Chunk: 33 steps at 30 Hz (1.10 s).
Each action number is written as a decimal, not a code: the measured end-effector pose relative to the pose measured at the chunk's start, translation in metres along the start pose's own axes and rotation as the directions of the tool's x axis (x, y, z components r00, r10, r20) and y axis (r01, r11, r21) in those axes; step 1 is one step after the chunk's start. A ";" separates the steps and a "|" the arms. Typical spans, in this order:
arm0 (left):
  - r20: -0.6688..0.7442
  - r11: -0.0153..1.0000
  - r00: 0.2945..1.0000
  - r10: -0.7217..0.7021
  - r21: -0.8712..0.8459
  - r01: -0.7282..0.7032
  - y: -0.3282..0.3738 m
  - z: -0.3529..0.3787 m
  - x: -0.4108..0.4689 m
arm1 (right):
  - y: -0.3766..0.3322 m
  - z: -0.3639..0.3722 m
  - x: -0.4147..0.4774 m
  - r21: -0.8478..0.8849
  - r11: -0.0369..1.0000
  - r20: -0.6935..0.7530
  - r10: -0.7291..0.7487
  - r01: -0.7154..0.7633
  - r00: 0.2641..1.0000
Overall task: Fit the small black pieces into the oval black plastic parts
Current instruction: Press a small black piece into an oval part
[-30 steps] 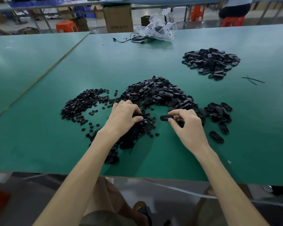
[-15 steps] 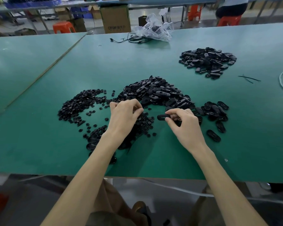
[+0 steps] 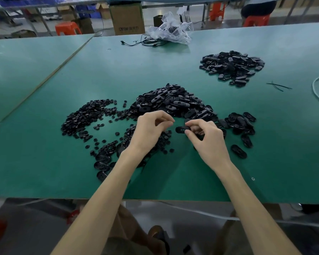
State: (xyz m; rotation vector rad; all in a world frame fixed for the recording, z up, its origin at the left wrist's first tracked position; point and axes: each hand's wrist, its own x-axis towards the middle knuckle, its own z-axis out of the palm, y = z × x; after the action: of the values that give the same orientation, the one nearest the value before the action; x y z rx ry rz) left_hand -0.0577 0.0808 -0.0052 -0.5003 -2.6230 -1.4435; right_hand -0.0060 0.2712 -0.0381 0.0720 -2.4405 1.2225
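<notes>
We have lifted our left hand (image 3: 149,129) off the small pieces (image 3: 85,116), fingertips pinched, contents unclear; right hand (image 3: 208,140) still pinches the oval part (image 3: 181,129).

Locate the cardboard box (image 3: 126,17) at 12 o'clock, on the floor at the far end. Its front face carries one line of dark print that reads roughly "OTOM", followed by characters too blurred to read. The oval part (image 3: 181,129) pinched in your right hand (image 3: 208,142) bears small pale marks, which are illegible.
</notes>
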 end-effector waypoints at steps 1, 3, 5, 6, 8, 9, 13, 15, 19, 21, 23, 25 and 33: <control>0.012 0.999 1.000 0.012 -0.044 -0.011 0.001 0.006 0.000 | 0.000 0.000 0.000 0.008 1.000 -0.005 0.004 -0.004 1.000; -0.002 0.989 1.000 0.005 -0.145 -0.006 0.003 0.022 -0.003 | 0.000 -0.001 0.001 0.028 1.000 -0.018 0.011 -0.010 1.000; -0.040 0.978 0.999 -0.001 -0.211 -0.008 0.001 0.038 -0.007 | 0.000 -0.001 0.001 0.042 0.999 -0.029 0.016 -0.014 0.999; -0.063 0.975 0.998 0.003 -0.222 -0.017 -0.001 0.043 -0.009 | 0.000 -0.001 0.001 0.045 0.999 -0.033 0.015 -0.014 0.999; -0.107 0.968 0.994 0.002 -0.250 -0.029 -0.004 0.048 -0.010 | 0.001 -0.001 0.001 0.049 0.999 -0.042 0.014 -0.012 0.999; -0.125 0.962 0.992 -0.008 -0.272 -0.027 -0.006 0.048 -0.010 | 0.001 -0.002 0.000 0.053 0.999 -0.047 0.015 -0.013 0.999; -0.146 0.904 0.987 -0.064 -0.427 -0.005 -0.010 0.041 -0.014 | 0.002 -0.001 0.000 0.082 0.996 -0.052 0.033 -0.029 0.998; -0.148 0.878 0.986 -0.080 -0.479 0.000 -0.009 0.040 -0.015 | 0.002 -0.001 0.000 0.090 0.995 -0.047 0.043 -0.038 0.998; -0.141 0.867 0.987 -0.075 -0.499 -0.006 -0.008 0.040 -0.016 | 0.001 -0.002 0.000 0.104 0.994 -0.057 0.043 -0.037 0.997; -0.132 0.865 0.988 -0.077 -0.501 0.001 -0.008 0.041 -0.016 | 0.000 -0.002 0.000 0.096 0.995 -0.073 0.027 -0.020 0.997; -0.126 0.865 0.989 -0.080 -0.502 0.006 -0.008 0.041 -0.016 | 0.000 -0.002 0.000 0.094 0.996 -0.079 0.016 -0.009 0.997; -0.121 0.863 0.989 -0.086 -0.505 0.013 -0.007 0.041 -0.016 | 0.001 -0.002 0.000 0.104 0.995 -0.081 0.018 -0.010 0.997; -0.092 0.851 0.991 -0.102 -0.524 0.038 -0.007 0.043 -0.015 | 0.004 -0.002 0.000 0.131 0.990 -0.072 0.066 -0.056 0.995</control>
State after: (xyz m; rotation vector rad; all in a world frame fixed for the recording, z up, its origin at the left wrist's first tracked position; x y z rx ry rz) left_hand -0.0427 0.1099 -0.0379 -0.3472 -2.1541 -2.1492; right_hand -0.0064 0.2753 -0.0395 -0.0129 -2.3119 1.3834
